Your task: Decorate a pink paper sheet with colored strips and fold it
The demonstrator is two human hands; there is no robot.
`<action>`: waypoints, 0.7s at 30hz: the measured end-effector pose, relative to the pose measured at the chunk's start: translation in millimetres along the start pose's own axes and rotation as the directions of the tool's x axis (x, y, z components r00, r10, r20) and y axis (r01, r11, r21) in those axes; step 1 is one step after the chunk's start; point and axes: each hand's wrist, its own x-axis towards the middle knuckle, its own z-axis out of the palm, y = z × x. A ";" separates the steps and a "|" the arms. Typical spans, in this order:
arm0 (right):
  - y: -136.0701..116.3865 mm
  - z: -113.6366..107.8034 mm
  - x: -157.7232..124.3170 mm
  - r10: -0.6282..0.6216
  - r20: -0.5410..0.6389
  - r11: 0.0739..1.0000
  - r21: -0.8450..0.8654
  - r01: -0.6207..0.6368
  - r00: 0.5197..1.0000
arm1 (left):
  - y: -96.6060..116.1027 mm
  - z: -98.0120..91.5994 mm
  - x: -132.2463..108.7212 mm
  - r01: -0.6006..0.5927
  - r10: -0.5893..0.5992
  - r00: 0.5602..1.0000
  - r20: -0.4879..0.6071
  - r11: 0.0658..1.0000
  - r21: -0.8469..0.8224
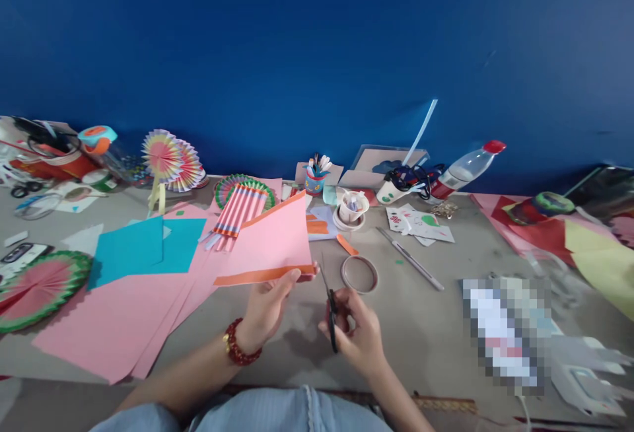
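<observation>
My left hand (271,306) pinches the lower edge of a pink sheet of paper (277,237) that has orange strips along its top and bottom edges. The sheet is held up above the table, tilted. Just to the right, my right hand (359,333) grips a pair of scissors (331,313) by the black handles, with the blades pointing up and away beside the sheet's right edge. The blades look apart from the paper. Behind the sheet lies a pleated pink paper piece (242,211) with orange and purple bands.
Large pink sheets (119,326) and blue paper (129,250) lie left. A tape roll (359,274), a utility knife (413,260) and a paper cup (353,205) sit ahead. A bottle (463,171) leans by the blue wall. Yellow paper (601,260) lies right.
</observation>
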 end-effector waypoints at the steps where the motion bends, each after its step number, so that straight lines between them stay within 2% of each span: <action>1: -2.0 1.7 1.1 -0.012 -0.007 1.000 -0.026 0.012 1.000 | 0.1 1.2 0.1 0.026 -0.026 1.000 -0.010 0.998 -0.061; 5: -9.4 5.0 5.5 -0.052 -0.005 0.987 -0.152 0.051 0.999 | 0.4 3.3 1.0 0.090 -0.098 0.995 -0.027 0.971 -0.220; 10: -12.5 4.4 9.0 -0.094 -0.019 0.961 -0.263 0.086 0.995 | 0.5 2.0 1.0 0.127 -0.145 0.989 -0.040 0.950 -0.286; 21: -15.3 6.0 12.9 -0.074 -0.011 0.966 -0.249 0.069 0.997 | -3.9 1.0 0.9 0.127 -0.148 0.988 -0.045 0.944 -0.304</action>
